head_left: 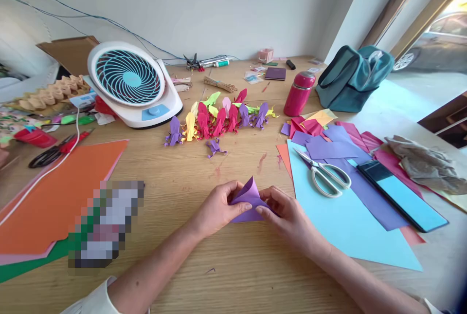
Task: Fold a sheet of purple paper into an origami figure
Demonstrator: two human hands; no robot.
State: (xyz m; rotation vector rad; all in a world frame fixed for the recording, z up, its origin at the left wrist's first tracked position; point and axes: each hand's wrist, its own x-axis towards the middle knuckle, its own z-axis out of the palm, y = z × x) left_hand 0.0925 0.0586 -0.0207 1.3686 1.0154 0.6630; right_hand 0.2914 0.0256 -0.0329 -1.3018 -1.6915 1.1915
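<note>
Purple paper (251, 193) is right at the person's 12 o'clock, peaked up top. Left hand (221, 207) pinches its 9 o'clock side, right hand (292, 212) its 3 o'clock side. Fingers cover the folds, so exact shape is hard to call. From the paper: scissors (315, 164) at 2, pink bottle (297, 97) at 1, folded figures (220, 121) between 11 and 12.
</note>
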